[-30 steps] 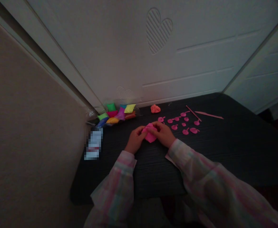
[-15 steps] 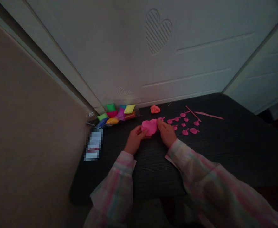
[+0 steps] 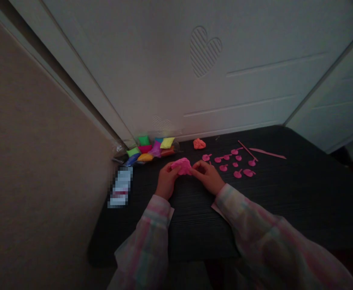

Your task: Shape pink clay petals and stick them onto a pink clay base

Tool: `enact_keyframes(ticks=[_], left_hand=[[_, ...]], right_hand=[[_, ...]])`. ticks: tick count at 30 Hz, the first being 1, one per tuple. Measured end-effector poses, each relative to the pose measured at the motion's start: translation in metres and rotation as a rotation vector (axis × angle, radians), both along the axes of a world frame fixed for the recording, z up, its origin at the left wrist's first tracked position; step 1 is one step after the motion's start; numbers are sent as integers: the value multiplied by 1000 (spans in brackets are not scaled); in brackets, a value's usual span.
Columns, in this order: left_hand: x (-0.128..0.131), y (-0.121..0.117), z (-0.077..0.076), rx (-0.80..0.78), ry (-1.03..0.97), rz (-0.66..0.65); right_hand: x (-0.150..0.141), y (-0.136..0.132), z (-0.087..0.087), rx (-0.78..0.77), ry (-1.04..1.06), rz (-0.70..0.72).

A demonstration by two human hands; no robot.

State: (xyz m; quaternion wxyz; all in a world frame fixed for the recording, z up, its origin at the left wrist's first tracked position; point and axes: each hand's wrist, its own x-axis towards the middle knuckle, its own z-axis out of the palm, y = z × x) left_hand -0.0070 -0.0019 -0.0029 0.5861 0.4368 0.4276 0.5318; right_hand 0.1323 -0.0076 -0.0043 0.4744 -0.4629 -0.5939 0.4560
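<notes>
A lump of bright pink modelling clay [image 3: 182,165] is held up over the dark table between both hands. My left hand [image 3: 167,178] is closed around its left side, thumb across the front. My right hand [image 3: 208,175] pinches the clay's right edge between thumb and fingertips. Just beyond the right hand lie several small pink clay pieces with thin tails, among them one piece [image 3: 238,174] at the near side and another [image 3: 206,157] at the far left of the group.
Colourful clay packets [image 3: 146,157] lie at the table's back left, above a pixelated pale item [image 3: 121,187]. An orange clay lump [image 3: 199,143] sits by the white panelled door [image 3: 152,60]. A thin pink stick [image 3: 248,150] and a flat pink tool [image 3: 268,153] rest at the back right.
The clay has shifted slightly left between my hands and now looks narrower and more crumpled. My right hand has moved from its upper right corner to its right edge. The camera view has tilted slightly.
</notes>
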Motion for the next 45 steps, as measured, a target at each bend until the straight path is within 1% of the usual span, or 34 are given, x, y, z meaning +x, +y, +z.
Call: enact_keyframes(ticks=[3, 6, 10, 13, 15, 17, 19, 21, 22, 24, 26, 28, 34, 39, 42, 45], left_hand=[[-1, 0, 1, 12, 178, -45], [-3, 0, 1, 71, 362, -101], [-5, -1, -1, 130, 480, -187], [-2, -2, -1, 133, 440, -167], [1, -3, 1, 107, 336, -132], [5, -5, 4, 36, 204, -128], [8, -7, 6, -72, 97, -174], [10, -9, 8, -168, 39, -238], [11, -10, 9, -190, 24, -257], [11, -11, 9, -186, 8, -256], [10, -11, 8, -150, 14, -226], [9, -10, 6, -111, 57, -209], [6, -7, 4, -12, 231, -230], [5, -6, 4, 71, 379, -223], [7, -6, 3, 68, 386, -223], [11, -7, 4, 43, 356, -236]], right_hand=[[1, 2, -3, 24, 48, -29], [2, 3, -5, 28, -4, 20], [3, 2, -2, -24, -66, 42], [3, 0, 3, 10, -133, 6], [4, -1, 6, 73, -201, -44], [4, -2, 6, 128, -264, -99], [5, -3, 6, 176, -328, -155], [6, -3, 6, 227, -392, -191], [6, -4, 6, 253, -420, -200], [6, -5, 7, 298, -462, -192], [6, -6, 8, 316, -482, -181], [6, -7, 9, 297, -464, -182], [4, -4, 5, 195, -225, -111], [3, -3, 2, 139, -191, -104], [4, -3, 3, 136, -204, -140], [4, -2, 3, 133, -200, -244]])
